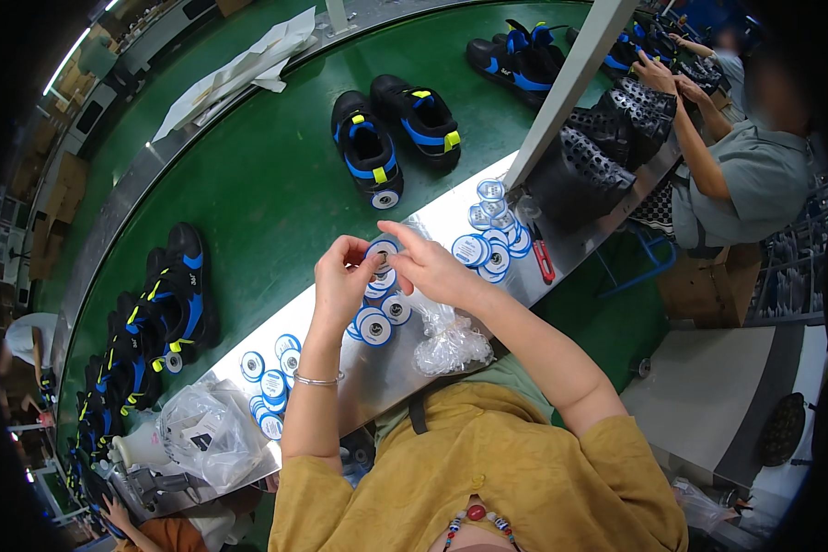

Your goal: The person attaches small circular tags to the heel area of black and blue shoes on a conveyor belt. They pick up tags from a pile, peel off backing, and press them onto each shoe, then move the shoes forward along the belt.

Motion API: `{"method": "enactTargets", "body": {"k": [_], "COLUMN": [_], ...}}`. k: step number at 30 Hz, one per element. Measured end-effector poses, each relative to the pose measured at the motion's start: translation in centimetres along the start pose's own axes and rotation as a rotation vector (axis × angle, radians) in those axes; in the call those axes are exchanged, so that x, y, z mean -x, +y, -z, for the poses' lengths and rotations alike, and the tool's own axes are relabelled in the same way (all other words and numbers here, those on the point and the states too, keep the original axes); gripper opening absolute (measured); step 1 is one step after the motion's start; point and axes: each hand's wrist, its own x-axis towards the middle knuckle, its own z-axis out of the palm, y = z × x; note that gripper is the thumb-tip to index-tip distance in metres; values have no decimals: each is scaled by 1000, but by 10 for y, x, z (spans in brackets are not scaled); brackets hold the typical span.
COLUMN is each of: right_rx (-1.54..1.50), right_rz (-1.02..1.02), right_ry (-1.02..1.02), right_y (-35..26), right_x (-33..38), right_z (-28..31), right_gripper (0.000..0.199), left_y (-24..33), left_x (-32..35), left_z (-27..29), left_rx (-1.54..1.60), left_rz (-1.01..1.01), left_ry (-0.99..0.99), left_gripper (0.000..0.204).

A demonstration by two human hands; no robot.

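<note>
Over the metal ledge, my left hand (343, 281) pinches a round white tag (382, 247) with a blue rim between thumb and fingers. My right hand (430, 265) meets it from the other side, thumb against the tag, index finger stretched out above it. Whether a cord or fastener is between the fingertips is too small to tell. Below the hands lie more round tags (374, 327) and a clear plastic bag (451, 344), bunched up. Just beyond stands a pair of black and blue shoes; the left shoe (365, 143) has a round tag at its heel, the right shoe (419, 120) shows none.
More tags (493, 244) are piled to the right beside a red cutter (543, 258). Another tag pile (271, 386) and a plastic bag (210, 437) lie left. Shoes (170, 294) line the green belt (267, 184). A metal post (570, 87) rises near black boots (589, 170); a co-worker (745, 175) sits right.
</note>
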Motion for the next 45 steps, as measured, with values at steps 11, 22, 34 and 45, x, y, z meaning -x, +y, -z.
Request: {"method": "enactTargets", "body": {"k": [11, 22, 34, 45], "right_rx": [-161, 105, 318, 481], "right_rz": [-47, 59, 379, 557], "right_ry": [-39, -72, 181, 665], "right_y": [-13, -13, -11, 45], "right_x": [2, 13, 29, 74], "right_z": [-1, 3, 0, 19], "right_gripper": [42, 20, 16, 5], "left_y": [3, 1, 7, -26], "left_x": [9, 22, 32, 89], "left_z": [-5, 3, -8, -55], "left_rx": [-9, 250, 161, -157], "left_rz": [-176, 20, -220, -690], "left_ry": [60, -89, 60, 259], "left_gripper": [8, 16, 17, 20]}}
